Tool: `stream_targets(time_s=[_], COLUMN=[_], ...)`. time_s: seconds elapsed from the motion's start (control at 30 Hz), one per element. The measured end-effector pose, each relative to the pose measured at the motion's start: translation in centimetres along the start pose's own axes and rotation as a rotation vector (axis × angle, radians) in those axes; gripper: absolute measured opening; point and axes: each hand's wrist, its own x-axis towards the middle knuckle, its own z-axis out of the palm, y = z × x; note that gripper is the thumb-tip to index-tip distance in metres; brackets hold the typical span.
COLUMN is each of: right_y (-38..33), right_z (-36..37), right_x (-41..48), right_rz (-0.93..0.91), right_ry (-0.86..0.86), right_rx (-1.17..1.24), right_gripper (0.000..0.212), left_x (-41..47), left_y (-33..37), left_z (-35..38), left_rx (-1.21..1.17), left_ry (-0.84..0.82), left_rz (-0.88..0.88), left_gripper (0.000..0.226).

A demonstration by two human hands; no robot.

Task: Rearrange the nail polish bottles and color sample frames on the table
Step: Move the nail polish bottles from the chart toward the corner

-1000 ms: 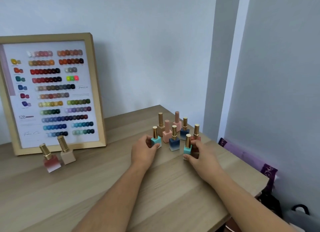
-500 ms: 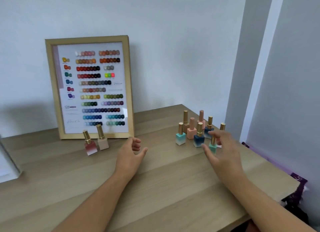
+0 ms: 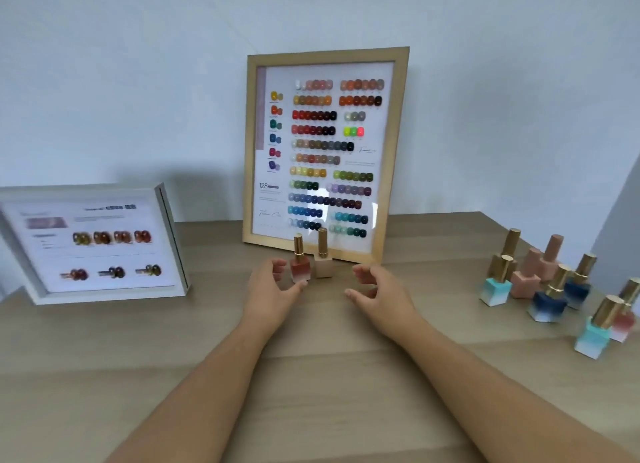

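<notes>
Most bottles stand grouped at the right of the worktop (image 3: 311, 376), while a red bottle (image 3: 300, 268) and a beige bottle (image 3: 323, 267) remain before the wooden frame (image 3: 327, 52), so I judge those are left. My left hand (image 3: 273, 291) and right hand (image 3: 379, 298), both open and empty, have moved from the cluster (image 3: 554, 289) to flank them.

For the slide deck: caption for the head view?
Both open hands reach toward two polish bottles before a wooden frame.
</notes>
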Motion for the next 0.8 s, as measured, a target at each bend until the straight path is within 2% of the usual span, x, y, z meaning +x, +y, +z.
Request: stream_targets(time_s=[0.13, 0.3, 0.37, 0.43, 0.57, 0.8], right_y=[-0.2, -0.6, -0.7, -0.9, -1.5, -0.1], right_z=[2.5, 4.0, 4.4, 4.5, 3.9, -1.2], right_x=[3.2, 5.9, 6.5, 6.7, 5.8, 0.0], right_rz=[0.0, -0.003, 0.001, 0.005, 0.003, 0.039], right_ry=[-0.024, -0.017, -0.043, -0.067, -0.081, 0.016], right_rx=[-0.022, 0.013, 0.017, -0.01, -0.011, 0.104], right_gripper=[0.048, 0.049, 0.044, 0.033, 0.025, 0.021], left_x=[2.0, 3.4, 3.5, 3.4, 3.1, 1.3], left_y=[-0.4, -0.8, -0.9, -0.9, -0.7, 0.5], left_z=[0.2, 0.9, 1.0, 1.0, 0.7, 0.2], left_rx=[-0.018, -0.085, -0.097, -0.091, -0.092, -0.067], left_ry=[-0.091, -0.127, -0.114, -0.11, -0.104, -0.164], left_rz=[-0.005, 0.026, 0.057, 0.075, 0.067, 0.088], left_gripper=[0.052, 0.025, 0.02, 0.024, 0.025, 0.02])
